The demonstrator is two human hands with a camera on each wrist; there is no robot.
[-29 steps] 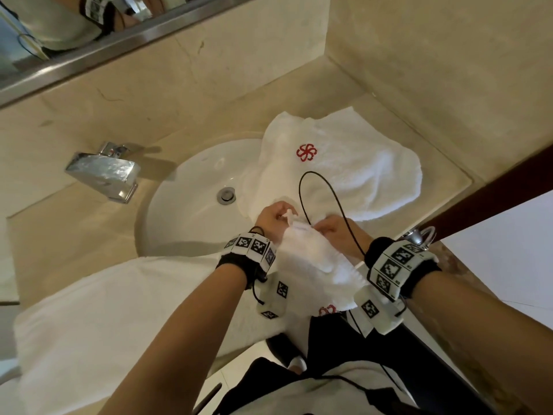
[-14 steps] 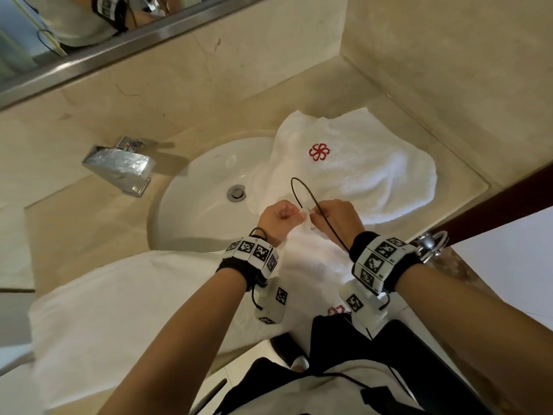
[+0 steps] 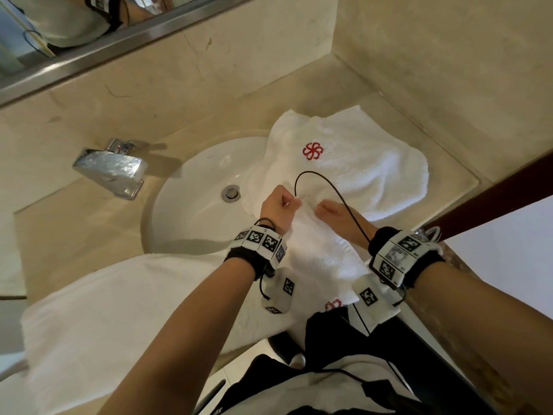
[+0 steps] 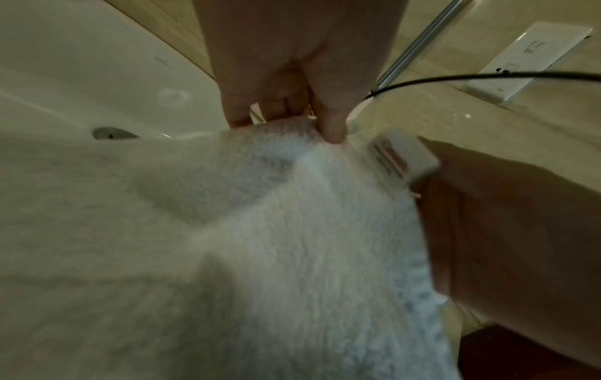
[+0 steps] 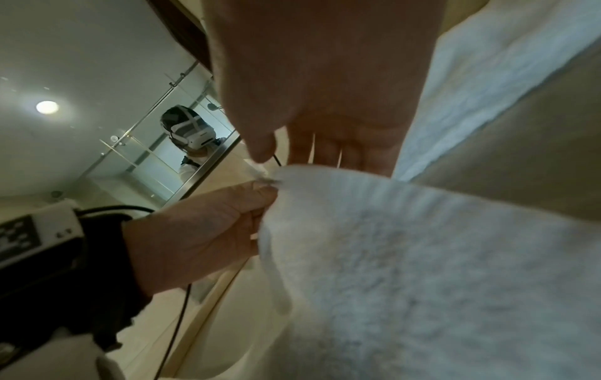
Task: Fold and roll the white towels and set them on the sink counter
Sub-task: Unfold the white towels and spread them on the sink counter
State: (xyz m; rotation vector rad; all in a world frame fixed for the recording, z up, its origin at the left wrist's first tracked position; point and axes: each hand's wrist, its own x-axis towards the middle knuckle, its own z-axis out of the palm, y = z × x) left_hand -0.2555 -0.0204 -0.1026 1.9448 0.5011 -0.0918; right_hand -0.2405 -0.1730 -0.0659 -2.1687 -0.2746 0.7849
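Note:
A small white towel point(image 3: 323, 259) with a red logo near its lower edge hangs between my wrists, over the counter's front edge. My left hand point(image 3: 278, 205) pinches its top edge with curled fingers point(image 4: 328, 128). My right hand point(image 3: 335, 212) holds the same edge close beside it, thumb point(image 5: 260, 151) in front and fingers behind the towel point(image 5: 422, 257). A second white towel point(image 3: 359, 163) with a red flower logo lies spread on the counter right of the basin, one side drooping into it. A larger white towel point(image 3: 104, 310) lies over the front left of the counter.
The white sink basin point(image 3: 191, 223) with its drain point(image 3: 231, 193) sits just beyond my hands, and the chrome faucet point(image 3: 110, 169) stands at its left. A black cable point(image 3: 317, 181) loops over my hands. Marble walls close off the back and right, and a mirror hangs above.
The towel was bunched up between my wrists a second ago. It now hangs straighter, and my hands, still at its top edge, have drawn slightly apart.

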